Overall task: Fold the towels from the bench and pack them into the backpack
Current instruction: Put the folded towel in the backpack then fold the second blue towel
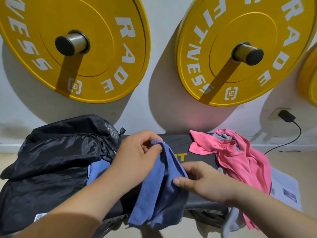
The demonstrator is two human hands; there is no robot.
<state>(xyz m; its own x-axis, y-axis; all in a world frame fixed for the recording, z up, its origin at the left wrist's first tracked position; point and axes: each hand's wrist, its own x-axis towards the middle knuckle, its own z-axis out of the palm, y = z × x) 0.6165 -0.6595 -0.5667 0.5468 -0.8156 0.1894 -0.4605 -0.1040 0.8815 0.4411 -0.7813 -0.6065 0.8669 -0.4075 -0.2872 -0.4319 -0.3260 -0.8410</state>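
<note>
A blue towel (159,193) hangs crumpled over the front of the black bench (199,150). My left hand (135,155) pinches its top corner above the bench. My right hand (200,181) pinches the towel's right edge between thumb and fingers. A black backpack (51,162) lies open on the bench's left end, and something blue (97,170) shows inside its mouth. A pink towel (240,157) lies bunched on the right end of the bench, with a grey towel (233,220) partly under it and hanging off the front.
Two yellow weight plates (85,48) hang on pegs on the white wall behind the bench. A black plug and cable (288,117) sit at a wall socket on the right. A printed sheet (284,191) lies past the bench's right side.
</note>
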